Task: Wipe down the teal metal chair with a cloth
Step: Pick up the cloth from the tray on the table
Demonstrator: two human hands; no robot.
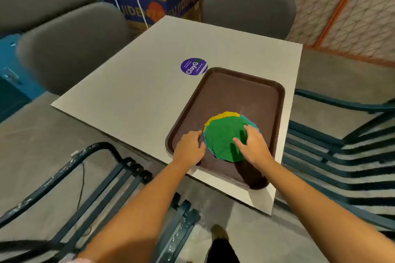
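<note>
Both forearms reached forward over the grey square table [149, 83]. The right hand [254, 145] lay palm-down on the round green cloth [222, 139] in the brown plastic tray [245, 74], fingers spread. The left hand [189, 147] curled at the cloth's left edge; whether it gripped, I cannot tell. The teal metal slatted chair [106, 188] stood lower left, beside the table.

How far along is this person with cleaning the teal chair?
Barely started. Done: nothing yet, since no cloth has reached the teal chair beside the table. In hand: both hands are at the cloth stack on the brown tray, the right hand resting on the green cloth and the left hand at its edge. Left: lift a cloth and wipe the whole chair.
</note>
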